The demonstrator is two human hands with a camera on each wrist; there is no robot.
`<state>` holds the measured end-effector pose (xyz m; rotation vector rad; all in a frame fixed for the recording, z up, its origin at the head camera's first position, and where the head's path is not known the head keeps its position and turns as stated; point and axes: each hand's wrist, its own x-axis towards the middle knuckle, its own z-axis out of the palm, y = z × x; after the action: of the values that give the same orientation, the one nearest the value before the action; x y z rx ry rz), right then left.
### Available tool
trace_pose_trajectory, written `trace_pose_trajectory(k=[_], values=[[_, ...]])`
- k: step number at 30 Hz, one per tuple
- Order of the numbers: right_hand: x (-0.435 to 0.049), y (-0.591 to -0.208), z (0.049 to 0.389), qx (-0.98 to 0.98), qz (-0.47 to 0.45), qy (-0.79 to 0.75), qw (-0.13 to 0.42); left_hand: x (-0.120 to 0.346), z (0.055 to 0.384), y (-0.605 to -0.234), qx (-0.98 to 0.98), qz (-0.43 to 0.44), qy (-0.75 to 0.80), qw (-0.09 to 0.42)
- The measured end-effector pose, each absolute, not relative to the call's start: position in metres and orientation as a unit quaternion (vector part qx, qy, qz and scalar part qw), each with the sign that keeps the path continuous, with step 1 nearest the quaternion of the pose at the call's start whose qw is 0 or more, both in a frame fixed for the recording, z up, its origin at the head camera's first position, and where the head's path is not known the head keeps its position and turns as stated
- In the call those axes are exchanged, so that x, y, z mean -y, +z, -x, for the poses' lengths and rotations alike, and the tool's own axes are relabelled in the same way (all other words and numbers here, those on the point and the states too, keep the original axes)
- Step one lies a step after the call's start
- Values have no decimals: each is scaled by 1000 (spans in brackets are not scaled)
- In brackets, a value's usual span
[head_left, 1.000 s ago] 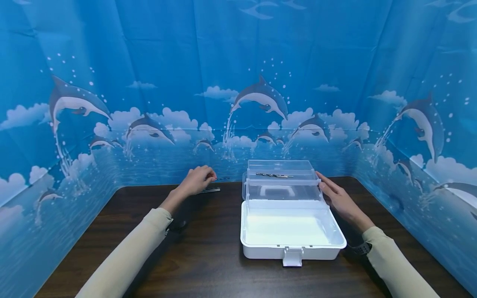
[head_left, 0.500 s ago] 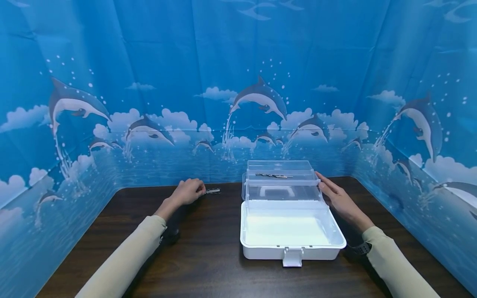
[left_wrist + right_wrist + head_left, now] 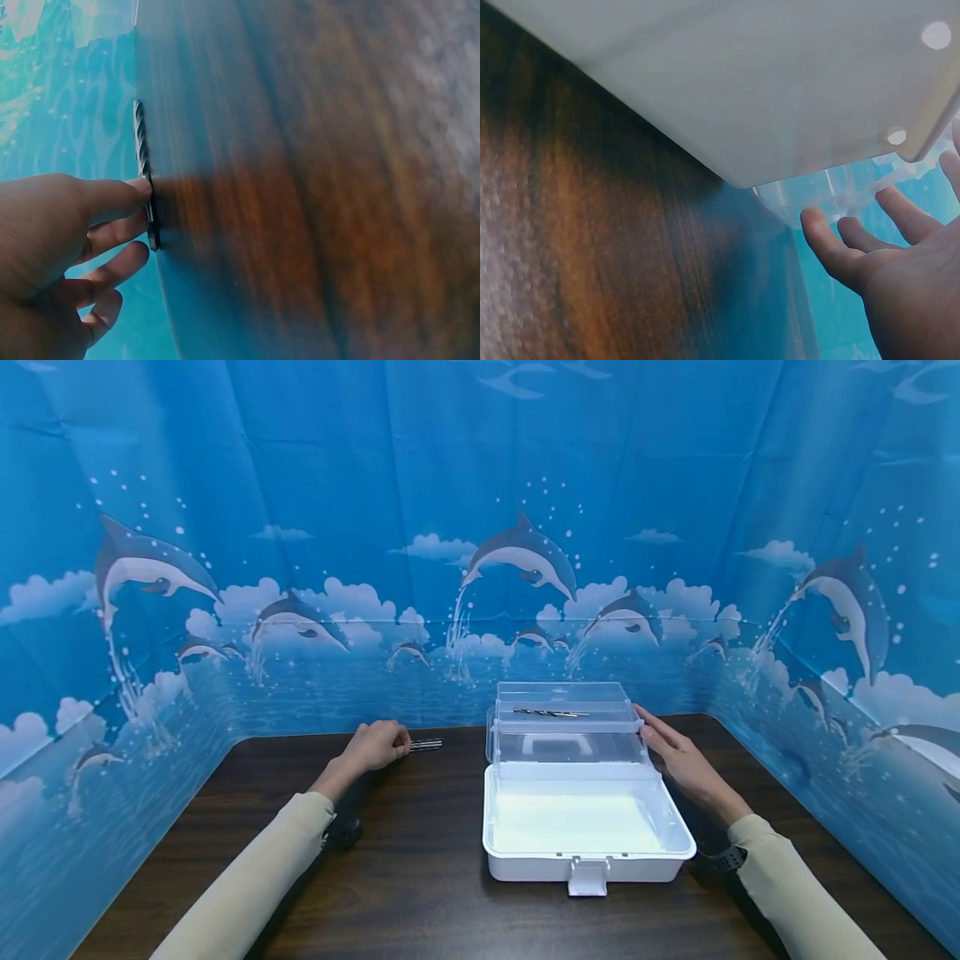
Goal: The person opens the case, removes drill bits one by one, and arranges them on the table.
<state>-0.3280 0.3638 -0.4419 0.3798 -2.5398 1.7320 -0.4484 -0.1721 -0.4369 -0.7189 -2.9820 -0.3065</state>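
Observation:
My left hand [image 3: 372, 748] is low over the table's far left part. It pinches a fluted metal drill bit [image 3: 141, 142] between thumb and index finger, as the left wrist view shows. In the head view, slim bits [image 3: 427, 744] stick out from the fingertips at table level; how many cannot be told. My right hand [image 3: 677, 762] rests with extended fingers against the right side of the clear tray lid of a white storage box [image 3: 521, 867]. Drill bits [image 3: 551, 713] lie on the raised clear tray [image 3: 573, 695]. The box's white lower compartment faces up.
The box stands open right of centre, its latch [image 3: 588, 878] hanging at the front. A dark wooden table [image 3: 420, 877] lies beneath. A blue dolphin curtain [image 3: 337, 527] hangs around its back and sides.
My left hand has moved down and slightly left, lowering the small bit it held up to where the others lie on the table. My right hand stays at the box.

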Motion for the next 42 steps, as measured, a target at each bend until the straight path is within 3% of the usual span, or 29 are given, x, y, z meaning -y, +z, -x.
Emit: trace_pose_trajectory(k=[23,27,35,42], values=[[-367,-442,328,820,-120,559,23,157,448,-424,961,253,-98,52],[-366,-441,327,819,-121,560,21,143,441,-410,954,272,-98,81],[-367,-440,328,818,-118,563,21,92,423,-376,919,329,-113,185],[-365,-442,328,816,-127,563,22,51,414,-363,890,388,-121,209]])
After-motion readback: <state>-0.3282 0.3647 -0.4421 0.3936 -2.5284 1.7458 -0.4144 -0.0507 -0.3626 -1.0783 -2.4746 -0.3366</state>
